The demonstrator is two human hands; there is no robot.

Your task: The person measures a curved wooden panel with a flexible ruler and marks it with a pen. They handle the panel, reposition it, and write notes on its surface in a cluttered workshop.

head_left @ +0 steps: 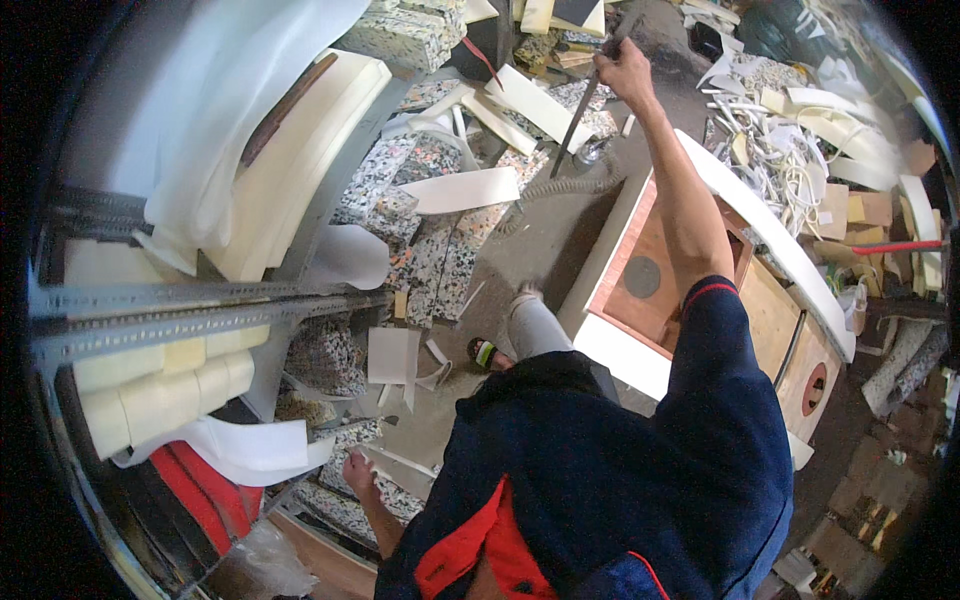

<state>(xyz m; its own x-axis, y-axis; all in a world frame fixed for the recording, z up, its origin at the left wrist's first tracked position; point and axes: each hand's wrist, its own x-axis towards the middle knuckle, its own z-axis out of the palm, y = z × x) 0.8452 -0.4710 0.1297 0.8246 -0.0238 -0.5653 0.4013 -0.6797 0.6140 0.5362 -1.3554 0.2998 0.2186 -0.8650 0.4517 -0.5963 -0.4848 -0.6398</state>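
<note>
My right hand is stretched far forward, closed around a long, thin, dark blade-like bar. One end of the bar points down toward a ribbed hose on the floor; its other end rises past my fist. Below my right forearm lies a wooden frame edged with white foam, with a round grey patch on its panel. Down at my left side, my left hand has loosely bent fingers and nothing visible in them. It is beside a speckled foam piece and a thin pale strip.
Speckled foam blocks and white offcuts cover the floor ahead. On the left, a perforated metal rack holds cream foam slabs. White strips are heaped at the far right. Red material lies low on the left.
</note>
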